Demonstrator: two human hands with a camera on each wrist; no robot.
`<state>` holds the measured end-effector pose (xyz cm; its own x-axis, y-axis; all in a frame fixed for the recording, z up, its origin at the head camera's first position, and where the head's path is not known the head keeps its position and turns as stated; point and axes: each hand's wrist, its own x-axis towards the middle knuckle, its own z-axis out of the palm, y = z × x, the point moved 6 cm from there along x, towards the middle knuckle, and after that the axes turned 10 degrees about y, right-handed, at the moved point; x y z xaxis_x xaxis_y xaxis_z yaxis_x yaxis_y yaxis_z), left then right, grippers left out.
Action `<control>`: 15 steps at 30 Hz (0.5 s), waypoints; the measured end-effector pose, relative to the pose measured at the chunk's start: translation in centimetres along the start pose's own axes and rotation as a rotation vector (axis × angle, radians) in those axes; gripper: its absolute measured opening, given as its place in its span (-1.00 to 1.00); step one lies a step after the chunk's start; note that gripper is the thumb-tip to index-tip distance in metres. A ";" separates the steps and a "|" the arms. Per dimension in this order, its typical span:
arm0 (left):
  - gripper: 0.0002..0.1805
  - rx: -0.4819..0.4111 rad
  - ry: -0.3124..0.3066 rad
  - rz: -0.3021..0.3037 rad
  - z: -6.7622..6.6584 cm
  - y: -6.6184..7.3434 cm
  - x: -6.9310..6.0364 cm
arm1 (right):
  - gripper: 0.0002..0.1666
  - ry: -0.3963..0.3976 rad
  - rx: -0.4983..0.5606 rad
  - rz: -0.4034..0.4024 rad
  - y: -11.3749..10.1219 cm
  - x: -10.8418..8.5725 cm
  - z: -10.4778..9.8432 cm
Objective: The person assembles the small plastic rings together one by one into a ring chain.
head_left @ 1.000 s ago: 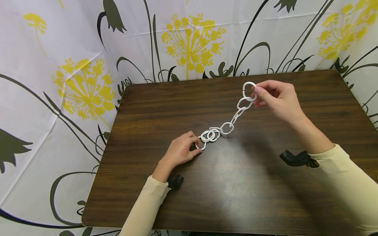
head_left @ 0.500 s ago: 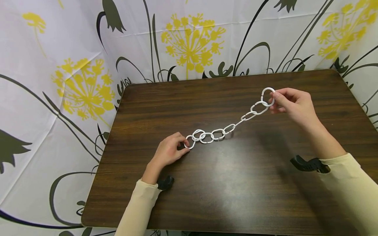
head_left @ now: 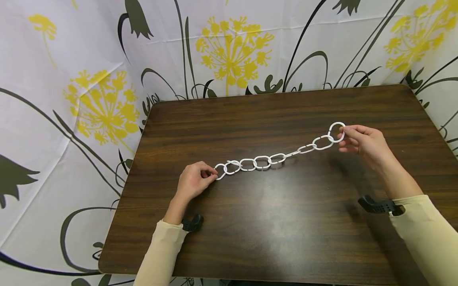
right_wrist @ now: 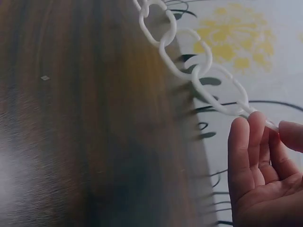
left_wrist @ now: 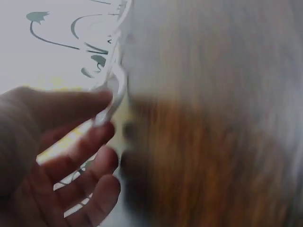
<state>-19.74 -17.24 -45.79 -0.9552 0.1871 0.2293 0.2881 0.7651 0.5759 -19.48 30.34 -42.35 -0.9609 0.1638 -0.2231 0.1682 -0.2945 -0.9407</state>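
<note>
A white plastic chain (head_left: 262, 167) of several oval links stretches between both hands in the head view. My left hand (head_left: 194, 180) pinches its left end link between thumb and fingertips, low over the table. At the other end, my right hand (head_left: 370, 145) pinches the last link (head_left: 336, 123), holding it raised above the wood. From there the chain slopes down to the left. In the left wrist view the thumb presses on the link (left_wrist: 120, 80), the other fingers loosely curled. The right wrist view has linked rings (right_wrist: 189, 61) running up from the right fingertips.
The dark wood-grain table (head_left: 286, 222) has rounded corners. Behind it and on the left hangs a white cloth (head_left: 164, 59) with yellow and grey plant prints. A black band (head_left: 375, 204) sits at the right wrist, another black band (head_left: 193, 223) at the left.
The hands have moved apart: the left to the left, the right to the right and nearer the body. The bunched links have spread into a nearly straight line.
</note>
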 end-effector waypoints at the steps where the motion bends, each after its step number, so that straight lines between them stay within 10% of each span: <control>1: -0.96 -0.028 0.014 -0.043 -0.1 -0.4 0.1 | -0.86 -0.002 -0.002 0.016 0.3 0.1 -0.2; 8: -0.89 -0.199 0.074 -0.206 -0.4 -2.0 0.4 | -0.83 -0.015 -0.067 0.091 2.6 0.4 -1.7; 15: -0.92 -0.173 0.057 -0.236 -0.1 -1.9 0.5 | -0.72 0.082 -0.604 0.051 4.2 0.9 -3.4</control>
<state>-20.76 -18.73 -46.69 -0.9932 -0.0220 0.1144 0.0708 0.6662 0.7424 -18.90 32.42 -47.37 -0.9325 0.2427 -0.2677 0.3312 0.2784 -0.9015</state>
